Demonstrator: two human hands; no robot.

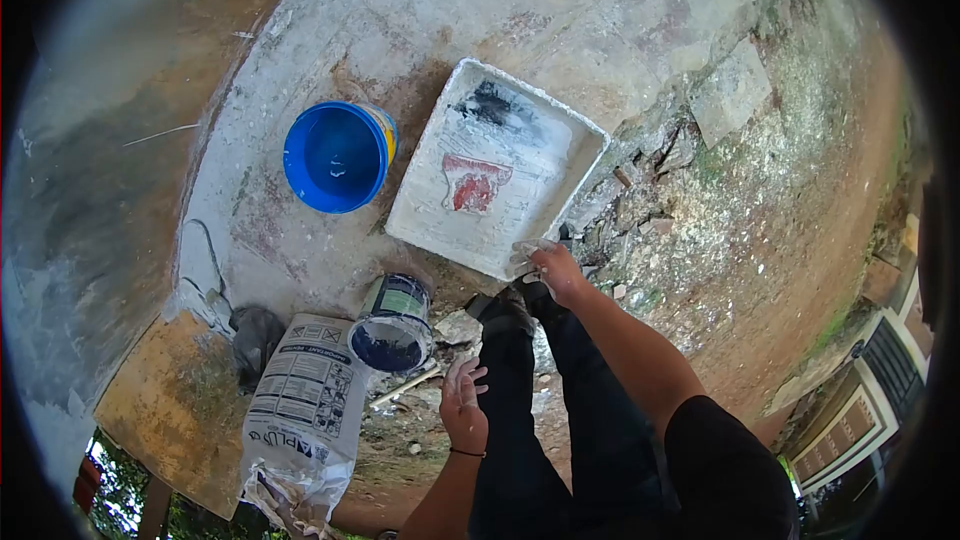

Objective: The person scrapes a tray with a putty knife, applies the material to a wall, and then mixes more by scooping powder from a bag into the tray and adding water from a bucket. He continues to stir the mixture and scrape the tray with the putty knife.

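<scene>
My right hand (556, 272) has its fingers closed on the near right corner of a white-crusted rectangular tray (540, 155). Inside the tray lies a flat scraper-like piece (476, 185) with a red patch, and a dark smear marks its far end. My left hand (464, 405) is held in the air with its whitened fingers apart and nothing in them. Just up and left of it, a small tub (400, 300) with a dark inside leans on its side.
A blue bucket (338, 158) stands left of the tray. A printed bag (308, 390) lies at the lower left beside a dark crumpled cloth (256, 345). Rubble (650, 180) runs along the right of the tray. My legs and feet are below it.
</scene>
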